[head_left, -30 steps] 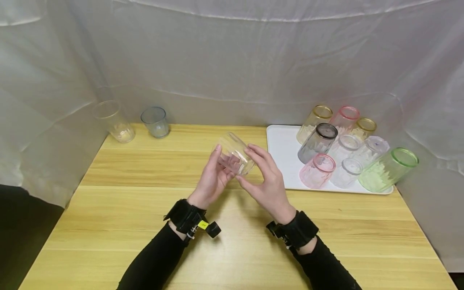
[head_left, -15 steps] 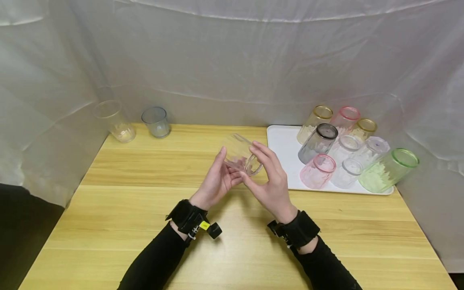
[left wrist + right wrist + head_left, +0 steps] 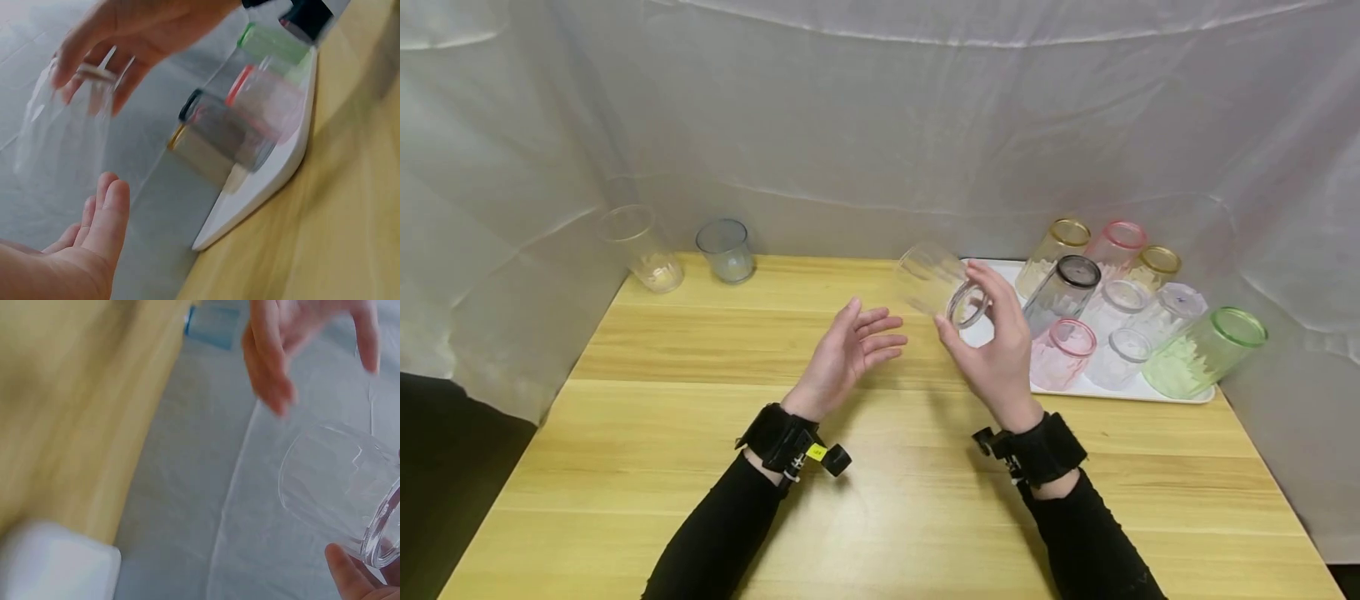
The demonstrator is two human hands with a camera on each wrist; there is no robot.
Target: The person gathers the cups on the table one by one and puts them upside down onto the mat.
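No readable text anywhere; small yellow tag [image 3: 817, 452] on left wrist strap, markings too small to read.

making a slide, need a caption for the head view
Right hand holds a clear glass above the table; left hand open beside it.

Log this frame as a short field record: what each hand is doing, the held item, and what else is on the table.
right hand: grips the clear glass by its rim, tilted, above the table
left hand: fingers straight, holds nothing, apart from the glass
white tray: at the right, holds coloured and clear cups
far left corner: tall clear cup, bluish cup
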